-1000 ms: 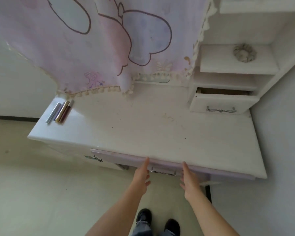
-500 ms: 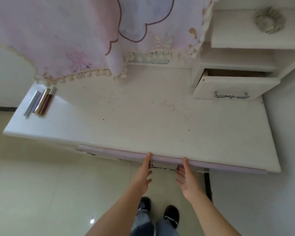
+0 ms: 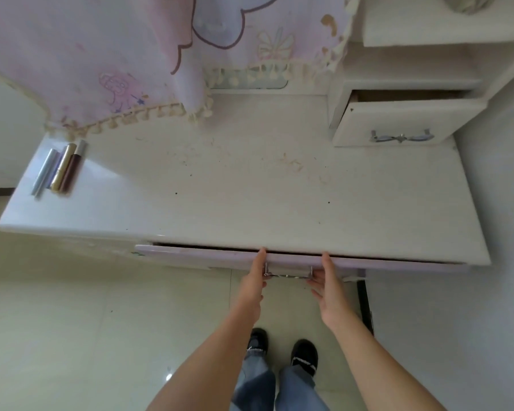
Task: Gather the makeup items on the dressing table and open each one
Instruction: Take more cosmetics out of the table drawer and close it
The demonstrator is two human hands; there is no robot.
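Observation:
Three slim makeup tubes lie side by side at the far left of the white dressing table (image 3: pixel 250 200): a silver tube (image 3: pixel 43 173), a gold tube (image 3: pixel 61 169) and a dark red tube (image 3: pixel 72 170) with a silver cap. Both hands are far from them, at the lilac front drawer (image 3: pixel 190 253). My left hand (image 3: pixel 252 280) holds the left end of the metal drawer handle (image 3: pixel 288 272), thumb on the drawer's top edge. My right hand (image 3: pixel 328 287) holds the right end the same way. A dark gap shows above the drawer front.
A pink printed cloth (image 3: pixel 101 54) with a tasselled hem hangs over the mirror onto the table's back. At the back right a small white drawer (image 3: pixel 398 126) stands partly open under shelves, with a scrunchie (image 3: pixel 466 2) on top. My shoes stand on the tiled floor below.
I have stepped closer and looked further down. Both hands went from hovering before the front drawer to holding its handle, and the drawer now stands slightly out from the table.

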